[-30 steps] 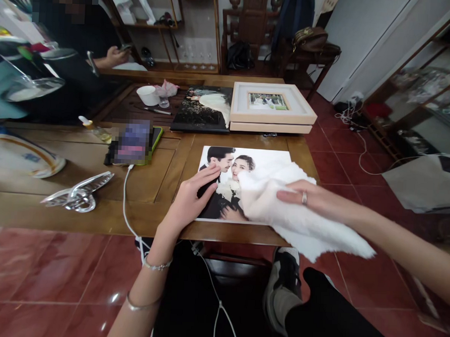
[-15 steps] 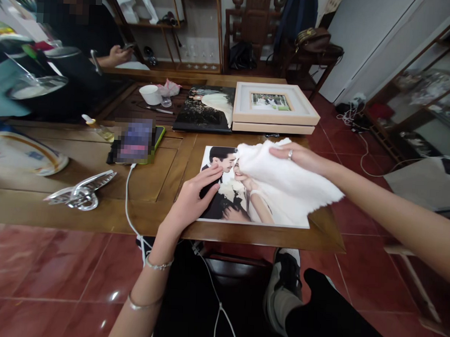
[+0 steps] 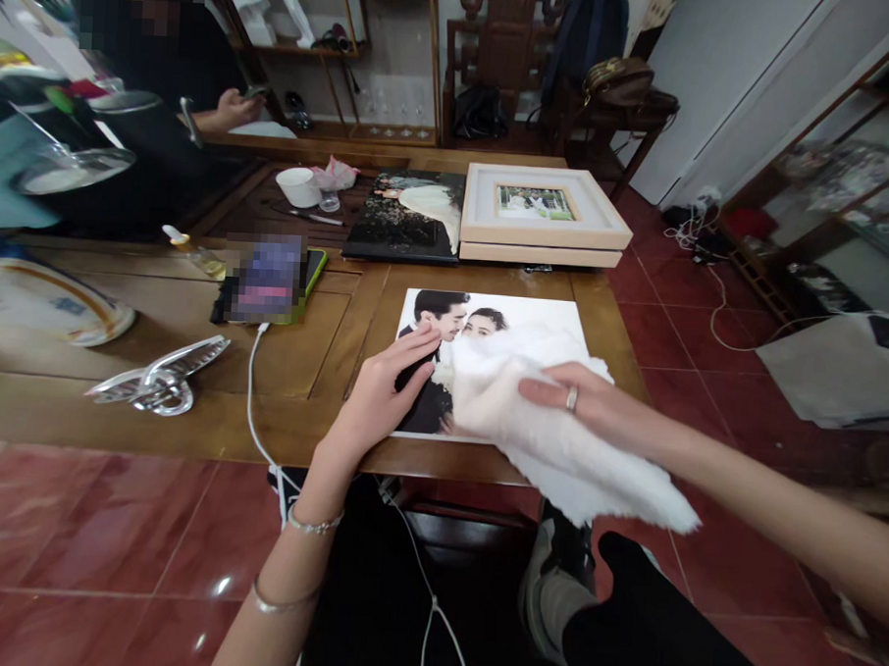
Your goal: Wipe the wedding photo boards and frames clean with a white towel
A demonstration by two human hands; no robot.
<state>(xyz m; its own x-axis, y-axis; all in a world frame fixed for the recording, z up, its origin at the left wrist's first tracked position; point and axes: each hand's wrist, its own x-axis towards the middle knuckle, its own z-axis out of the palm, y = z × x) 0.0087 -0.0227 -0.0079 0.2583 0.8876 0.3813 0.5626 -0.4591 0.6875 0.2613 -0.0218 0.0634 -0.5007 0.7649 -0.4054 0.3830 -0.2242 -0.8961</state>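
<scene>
One photo print (image 3: pixel 428 406) lay on the table (image 3: pixel 335 304), apparently longest left to right; left hand (image 3: pixel 379 384) rested outstretched on its left side, right hand (image 3: pixel 593 406) gripped white cloth (image 3: pixel 550 444) across its right.

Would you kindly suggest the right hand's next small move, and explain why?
I would probably have the right hand slide the white cloth toward the far edge of the photo print: the cloth covers much of the print's right side and hangs past the near edge of the table, while the left hand on the print's left side should help steady it.
</scene>
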